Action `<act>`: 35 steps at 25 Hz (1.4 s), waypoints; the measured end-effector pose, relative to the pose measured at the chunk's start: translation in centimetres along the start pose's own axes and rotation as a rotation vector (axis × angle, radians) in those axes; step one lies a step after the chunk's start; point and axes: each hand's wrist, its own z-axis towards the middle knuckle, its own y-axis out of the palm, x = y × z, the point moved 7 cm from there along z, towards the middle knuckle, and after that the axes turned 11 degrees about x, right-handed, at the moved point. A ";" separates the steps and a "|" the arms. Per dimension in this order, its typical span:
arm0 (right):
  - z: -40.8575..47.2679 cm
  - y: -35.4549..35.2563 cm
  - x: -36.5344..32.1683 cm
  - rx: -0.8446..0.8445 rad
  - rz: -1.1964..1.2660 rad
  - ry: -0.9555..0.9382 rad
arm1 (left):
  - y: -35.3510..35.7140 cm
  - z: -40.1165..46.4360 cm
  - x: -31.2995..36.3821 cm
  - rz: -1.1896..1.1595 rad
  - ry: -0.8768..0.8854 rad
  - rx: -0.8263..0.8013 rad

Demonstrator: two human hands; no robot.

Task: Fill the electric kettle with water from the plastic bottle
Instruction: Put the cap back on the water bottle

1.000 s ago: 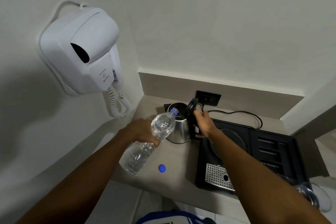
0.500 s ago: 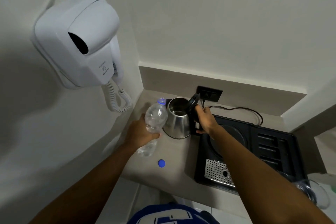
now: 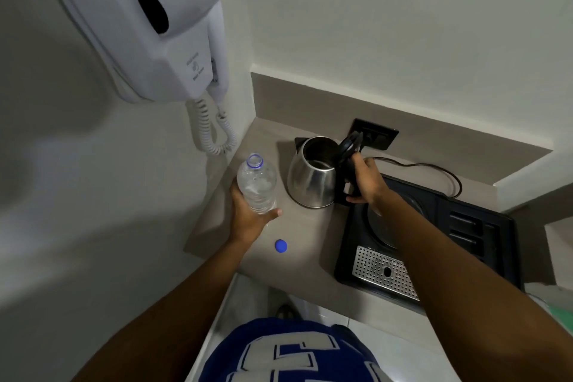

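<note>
A steel electric kettle (image 3: 311, 178) stands on the grey counter (image 3: 304, 245) in the corner, its black lid (image 3: 348, 147) tipped open. My right hand (image 3: 366, 180) grips the kettle's black handle. To the left of the kettle, apart from it, my left hand (image 3: 248, 217) holds a clear plastic bottle (image 3: 256, 184) upright, uncapped. The bottle's blue cap (image 3: 280, 246) lies on the counter in front of it.
A black tray (image 3: 465, 226) with a metal drip grate (image 3: 383, 271) sits right of the kettle. A black cord (image 3: 434, 167) runs to a wall socket (image 3: 376, 133) behind. A white wall-mounted hair dryer (image 3: 148, 22) with coiled cord hangs above left.
The bottle was tipped with its mouth over the kettle opening; my left hand has swung it upright and drawn it left, away from the kettle. My right hand stays on the handle.
</note>
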 end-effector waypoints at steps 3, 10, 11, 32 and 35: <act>0.0 0.0 0.0 0.004 0.007 0.008 | -0.9 -4.0 -3.2 0.133 -0.149 0.237; 0.3 -0.2 0.2 -0.006 -0.003 -0.007 | 2.6 -7.6 -4.4 0.564 0.294 -0.261; 0.2 -0.2 0.0 -0.007 0.001 -0.009 | 2.8 -7.7 -4.1 0.580 0.344 -0.304; 0.2 -0.2 0.0 -0.017 0.000 -0.033 | -3.9 -1.1 13.9 0.170 0.639 0.216; 0.4 -0.2 0.1 -0.020 0.004 -0.021 | -3.4 -1.3 13.9 0.187 0.704 0.153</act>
